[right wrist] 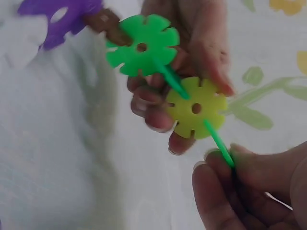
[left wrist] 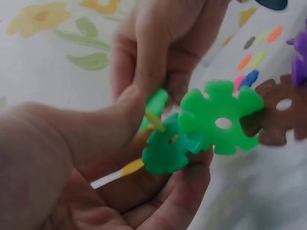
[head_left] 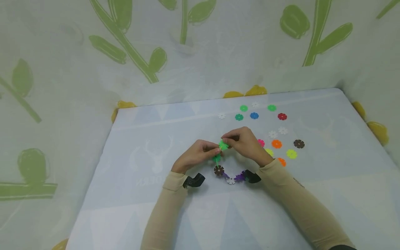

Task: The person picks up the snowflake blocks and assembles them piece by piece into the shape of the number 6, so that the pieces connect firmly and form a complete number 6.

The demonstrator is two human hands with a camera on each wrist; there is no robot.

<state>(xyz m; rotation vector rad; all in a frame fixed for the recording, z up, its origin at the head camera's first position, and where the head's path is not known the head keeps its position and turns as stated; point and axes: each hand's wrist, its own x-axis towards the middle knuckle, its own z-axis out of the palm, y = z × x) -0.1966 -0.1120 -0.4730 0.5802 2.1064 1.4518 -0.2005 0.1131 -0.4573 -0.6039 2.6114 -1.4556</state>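
My left hand (head_left: 194,155) holds a chain of notched interlocking discs, its thumb at the edge of a yellow disc (right wrist: 184,115). With thumb and fingertips, my right hand (head_left: 247,144) pinches a bright green disc (right wrist: 219,143), seen nearly edge-on and joined or touching the yellow one's rim. Beyond the yellow come a teal disc (left wrist: 162,154), a green disc (left wrist: 206,108) and a brown disc (left wrist: 271,100). Purple discs (head_left: 240,177) and a white disc (head_left: 231,181) carry the chain on in a curve towards the right wrist, which partly hides its far end.
Loose discs lie spread over the table (head_left: 140,187) beyond and right of my hands, among them a blue disc (head_left: 254,115), a red disc (head_left: 282,116), an orange disc (head_left: 276,144) and a dark brown disc (head_left: 299,143). My right forearm partly covers some. A leaf-patterned wall (head_left: 218,66) stands behind.
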